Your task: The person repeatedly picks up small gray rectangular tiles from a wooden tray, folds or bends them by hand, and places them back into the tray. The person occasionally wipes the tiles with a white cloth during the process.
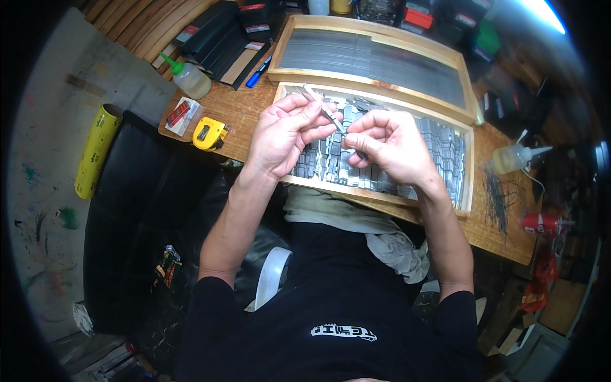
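A slim grey metal piece [328,115] slants between my hands above the nearer wooden tray [468,172]. Its upper left end looks like two thin prongs. My left hand [284,132] is closed on the piece, thumb and fingers pinching its middle. At the lower right end, my right hand [396,145] pinches it with thumb and forefinger. A small dark bit shows beneath the right fingers; I cannot make out what it is. Below both hands, the tray holds many grey metal parts [439,149] packed in rows, partly hidden by my hands.
Behind stands a second wooden tray [468,83] of dark thin strips. On the left lie a yellow tape measure [210,134], a green-capped bottle [189,79] and a blue marker [257,76]. Another squeeze bottle [511,159] and a red can [541,223] are at right.
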The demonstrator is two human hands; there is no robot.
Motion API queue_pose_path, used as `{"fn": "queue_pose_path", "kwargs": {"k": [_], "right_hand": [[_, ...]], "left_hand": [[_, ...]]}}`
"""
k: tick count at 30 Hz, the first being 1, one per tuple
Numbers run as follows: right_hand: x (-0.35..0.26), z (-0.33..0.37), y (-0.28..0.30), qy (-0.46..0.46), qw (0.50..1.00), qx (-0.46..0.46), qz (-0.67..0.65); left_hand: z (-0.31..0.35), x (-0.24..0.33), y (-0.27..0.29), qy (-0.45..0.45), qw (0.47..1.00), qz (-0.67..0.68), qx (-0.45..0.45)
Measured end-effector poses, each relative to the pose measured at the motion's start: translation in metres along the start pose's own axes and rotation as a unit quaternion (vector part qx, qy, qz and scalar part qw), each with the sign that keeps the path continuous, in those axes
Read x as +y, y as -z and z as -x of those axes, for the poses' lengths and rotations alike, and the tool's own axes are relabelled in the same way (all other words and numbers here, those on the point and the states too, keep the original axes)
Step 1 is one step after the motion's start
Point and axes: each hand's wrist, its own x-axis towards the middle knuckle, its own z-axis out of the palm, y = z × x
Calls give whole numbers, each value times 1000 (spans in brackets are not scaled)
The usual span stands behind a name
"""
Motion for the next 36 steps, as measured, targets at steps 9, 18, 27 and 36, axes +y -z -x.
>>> {"fn": "queue_pose_path", "kwargs": {"k": [9,18,27,36], "right_hand": [[-2,-3,0,-3,1000,-23,-17],[8,-1,-3,64,995,7,70],[10,4,-10,111,987,108,34],[8,4,-7,83,994,60,48]], "left_hand": [[3,5,-10,-19,999,-39,10],[6,3,-19,-1,1000,17,19],[4,-4,-5,5,999,8,41],[8,-2,-20,15,997,60,43]]}}
